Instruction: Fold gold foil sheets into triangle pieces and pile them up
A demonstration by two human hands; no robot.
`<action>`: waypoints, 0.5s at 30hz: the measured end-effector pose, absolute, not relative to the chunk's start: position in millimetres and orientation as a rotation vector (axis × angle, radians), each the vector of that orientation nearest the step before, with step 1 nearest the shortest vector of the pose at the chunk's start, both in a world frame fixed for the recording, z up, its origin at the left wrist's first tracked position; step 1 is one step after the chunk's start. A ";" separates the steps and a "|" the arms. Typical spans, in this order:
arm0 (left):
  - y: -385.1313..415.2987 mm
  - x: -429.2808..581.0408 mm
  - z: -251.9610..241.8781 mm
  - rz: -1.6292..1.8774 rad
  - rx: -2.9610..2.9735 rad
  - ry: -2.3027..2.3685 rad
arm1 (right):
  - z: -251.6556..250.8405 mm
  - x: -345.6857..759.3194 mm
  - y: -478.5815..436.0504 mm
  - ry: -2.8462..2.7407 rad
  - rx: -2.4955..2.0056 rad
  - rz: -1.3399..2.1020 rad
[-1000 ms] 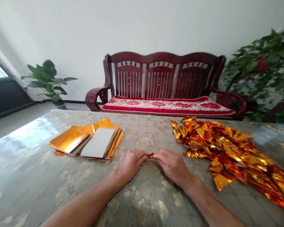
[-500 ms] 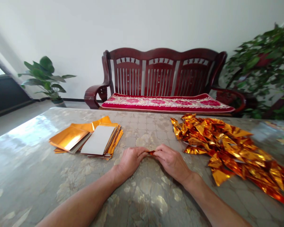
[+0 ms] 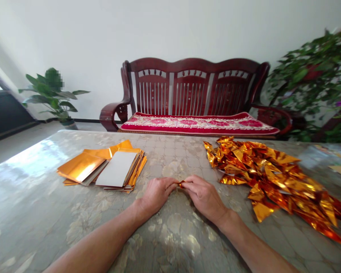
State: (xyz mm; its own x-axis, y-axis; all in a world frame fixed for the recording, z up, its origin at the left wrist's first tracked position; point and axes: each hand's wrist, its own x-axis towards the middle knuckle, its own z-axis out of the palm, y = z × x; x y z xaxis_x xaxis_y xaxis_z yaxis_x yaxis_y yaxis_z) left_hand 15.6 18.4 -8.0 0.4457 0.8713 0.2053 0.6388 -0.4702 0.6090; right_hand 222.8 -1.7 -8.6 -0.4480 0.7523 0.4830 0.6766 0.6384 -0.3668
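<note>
Between my two hands is a small piece of gold foil paper, mostly covered by the fingers. My left hand is closed and pinches its left end. Closed on the right end is my right hand, its fingertips almost meeting those of the left. Stacked flat foil sheets, the top one grey side up, lie left of my left hand. A heap of folded gold foil pieces spreads over the table to the right of my right hand.
The table has a glossy floral cover. A clear plastic bag lies at its far right. Behind the table stands a dark red wooden bench with a red patterned cushion. Potted plants flank the bench.
My hands have drawn slightly closer together on the foil paper, the right fingers shifting left. The whole view has moved a little.
</note>
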 end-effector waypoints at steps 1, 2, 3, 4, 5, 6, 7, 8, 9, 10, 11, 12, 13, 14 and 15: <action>18.7 15.3 -8.5 0.695 2.269 1.256 | -8.4 222.4 -2.0 -2.243 -1.112 0.158; 18.9 14.8 -9.0 0.687 2.290 1.238 | -8.1 221.9 -2.2 -2.247 -1.113 0.154; 19.2 14.4 -9.3 0.678 2.315 1.218 | -7.7 221.5 -2.5 -2.248 -1.114 0.151; 19.3 14.0 -9.5 0.669 2.342 1.199 | -7.3 221.1 -2.8 -2.248 -1.115 0.150; 19.2 13.7 -9.6 0.660 2.369 1.186 | -6.8 220.6 -3.2 -2.246 -1.119 0.152; 19.0 13.5 -9.5 0.650 2.396 1.183 | -6.4 220.3 -3.7 -2.243 -1.124 0.158; 18.6 13.5 -9.2 0.641 2.425 1.190 | -5.9 219.9 -4.3 -2.239 -1.129 0.168; 18.0 13.7 -8.8 0.629 2.453 1.202 | -5.5 219.6 -4.9 -2.234 -1.132 0.180; 17.3 13.9 -8.2 0.613 2.481 1.213 | -5.2 219.5 -5.5 -2.229 -1.132 0.191; 16.7 14.2 -7.6 0.599 2.504 1.224 | -5.0 219.5 -6.0 -2.225 -1.125 0.202; 16.1 14.4 -7.0 0.590 2.519 1.231 | -4.9 219.6 -6.3 -2.222 -1.117 0.211; 15.6 14.6 -6.4 0.587 2.525 1.235 | -5.1 219.9 -6.4 -2.218 -1.108 0.217; 15.4 14.6 -6.0 0.590 2.524 1.238 | -5.3 220.3 -6.2 -2.213 -1.098 0.219; 15.3 14.5 -5.7 0.596 2.519 1.239 | -5.6 220.8 -5.8 -2.205 -1.090 0.220; 15.3 14.3 -5.7 0.603 2.513 1.241 | -6.1 221.3 -5.3 -2.195 -1.082 0.220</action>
